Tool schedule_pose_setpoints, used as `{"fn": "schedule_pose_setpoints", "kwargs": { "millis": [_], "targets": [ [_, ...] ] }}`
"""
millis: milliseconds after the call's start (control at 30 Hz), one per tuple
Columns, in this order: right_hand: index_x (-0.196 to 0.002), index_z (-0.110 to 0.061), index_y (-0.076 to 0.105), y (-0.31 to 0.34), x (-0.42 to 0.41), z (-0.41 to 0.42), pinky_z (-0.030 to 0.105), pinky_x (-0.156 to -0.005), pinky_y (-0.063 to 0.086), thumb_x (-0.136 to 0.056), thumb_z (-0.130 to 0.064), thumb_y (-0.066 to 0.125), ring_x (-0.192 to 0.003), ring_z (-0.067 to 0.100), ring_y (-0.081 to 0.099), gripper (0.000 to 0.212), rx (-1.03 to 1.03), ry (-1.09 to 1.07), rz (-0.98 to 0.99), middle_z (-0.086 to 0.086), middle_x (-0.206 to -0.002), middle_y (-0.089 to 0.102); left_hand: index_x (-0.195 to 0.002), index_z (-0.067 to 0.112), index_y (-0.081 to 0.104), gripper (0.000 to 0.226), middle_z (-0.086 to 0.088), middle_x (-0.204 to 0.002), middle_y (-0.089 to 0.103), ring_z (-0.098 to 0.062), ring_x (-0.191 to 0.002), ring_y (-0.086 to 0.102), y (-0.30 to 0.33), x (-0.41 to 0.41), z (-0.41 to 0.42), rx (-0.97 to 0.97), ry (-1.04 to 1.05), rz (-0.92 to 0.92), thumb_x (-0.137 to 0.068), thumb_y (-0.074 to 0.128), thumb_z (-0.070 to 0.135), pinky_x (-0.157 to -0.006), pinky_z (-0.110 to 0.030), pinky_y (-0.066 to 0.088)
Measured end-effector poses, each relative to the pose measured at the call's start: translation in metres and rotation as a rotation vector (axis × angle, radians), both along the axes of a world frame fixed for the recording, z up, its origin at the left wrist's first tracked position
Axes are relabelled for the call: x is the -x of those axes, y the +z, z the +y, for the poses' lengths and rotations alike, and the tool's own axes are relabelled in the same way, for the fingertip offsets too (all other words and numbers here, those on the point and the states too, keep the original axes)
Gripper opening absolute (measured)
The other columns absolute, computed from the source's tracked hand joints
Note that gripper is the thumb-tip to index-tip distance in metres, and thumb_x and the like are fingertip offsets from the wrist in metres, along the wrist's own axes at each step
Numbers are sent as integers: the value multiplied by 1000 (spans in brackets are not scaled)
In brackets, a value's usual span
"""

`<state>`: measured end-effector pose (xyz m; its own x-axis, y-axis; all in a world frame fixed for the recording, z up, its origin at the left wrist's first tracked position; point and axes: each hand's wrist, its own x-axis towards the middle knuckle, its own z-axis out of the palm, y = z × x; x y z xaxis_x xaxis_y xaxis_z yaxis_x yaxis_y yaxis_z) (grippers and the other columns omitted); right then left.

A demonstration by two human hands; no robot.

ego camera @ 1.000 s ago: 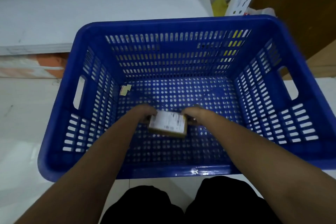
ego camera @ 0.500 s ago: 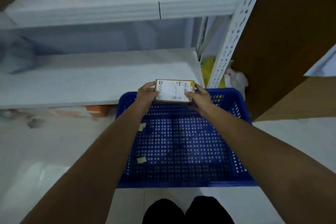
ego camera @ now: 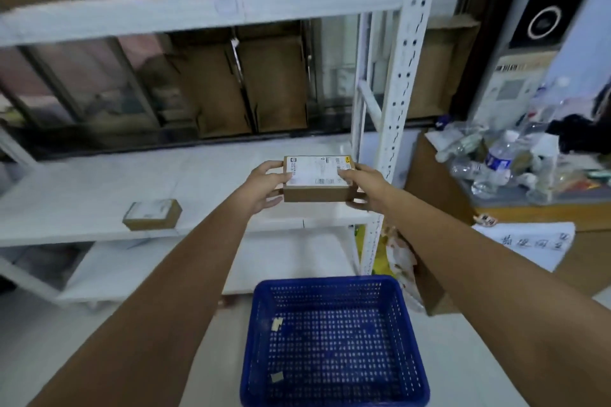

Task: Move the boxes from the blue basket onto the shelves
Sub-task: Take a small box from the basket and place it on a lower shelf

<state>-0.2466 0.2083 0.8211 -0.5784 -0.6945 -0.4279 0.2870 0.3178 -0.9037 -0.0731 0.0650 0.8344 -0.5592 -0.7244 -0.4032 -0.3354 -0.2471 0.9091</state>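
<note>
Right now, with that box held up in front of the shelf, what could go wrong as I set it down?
The box is held only at its ends by the left hand and right hand, so it could slip. It is close to the white upright and might knock it. A drop could miss the blue basket below.

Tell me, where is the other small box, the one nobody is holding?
The small box lies on the white middle shelf, near its front edge, left of the left hand.

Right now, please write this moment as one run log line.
box | held by left hand and right hand above shelf | blue basket: no boxes | second box on shelf
</note>
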Motion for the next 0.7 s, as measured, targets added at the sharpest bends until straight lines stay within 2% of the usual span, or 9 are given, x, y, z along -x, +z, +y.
{"fn": "schedule_pose_setpoints", "kwargs": {
  "millis": [100,167,233,300,400,467,533,600,700],
  "targets": [
    [-118,-25,59,81,3,6,35,-80,58,-88,-31,68,-92,20,61,32,12,32,34,1,-102,59,-108,30,61,29,6,-92,69,-12,-76,65,79,0,2,38,4,6,-81,72,30,-70,-26,52],
    [-116,-23,58,123,4,11,33,-74,59,-88,-34,67,-87,21,62,31,19,44,55,2,-98,57,-98,27,63,24,4,-92,68,-12,-72,64,121,-1,4,40,6,12,-78,72,35,-60,-23,47],
    [-117,-19,57,157,5,15,32,-71,56,-87,-34,68,-90,22,61,36,38,43,83,3,-99,55,-92,25,64,27,3,-88,68,-11,-67,65,155,-3,10,22,-31,-13,-72,73,42,-59,-23,44],
    [-121,-16,55,182,7,19,28,-68,54,-85,-33,68,-95,23,59,42,64,26,102,4,-103,54,-89,25,61,38,3,-80,70,-13,-72,68,179,-8,17,-11,-69,-50,-66,71,53,-65,-25,45],
    [-116,-14,58,206,10,27,21,-49,50,-83,-31,68,-79,19,60,38,165,24,65,6,-94,60,-98,20,57,55,-7,-95,71,-22,-90,67,201,-13,27,-28,-121,-84,-70,64,66,-76,-32,48],
    [-105,-13,63,218,9,28,23,-57,54,-84,-34,63,-78,21,65,29,208,137,39,7,-93,68,-106,16,52,61,-13,-112,66,-27,-99,66,213,-15,35,-45,-153,-57,-74,62,67,-83,-36,51],
    [-95,-13,68,230,4,27,24,-61,55,-89,-35,55,-76,20,71,27,246,362,28,7,-89,75,-115,15,51,65,-15,-123,62,-30,-108,64,224,-15,43,-58,-194,-13,-76,63,65,-94,-40,50],
    [-93,-15,68,240,-5,22,24,-58,55,-91,-36,53,-75,19,73,26,256,507,30,7,-86,76,-118,14,56,63,-13,-118,64,-28,-107,63,234,-15,51,-70,-250,36,-77,64,61,-101,-41,47],
    [-93,-17,66,250,-22,14,25,-62,55,-86,-42,61,-78,18,72,27,221,586,102,5,-88,76,-117,16,62,47,-10,-116,67,-26,-109,62,245,-16,58,-97,-279,131,-81,67,45,-96,-40,50]
  ]
}}
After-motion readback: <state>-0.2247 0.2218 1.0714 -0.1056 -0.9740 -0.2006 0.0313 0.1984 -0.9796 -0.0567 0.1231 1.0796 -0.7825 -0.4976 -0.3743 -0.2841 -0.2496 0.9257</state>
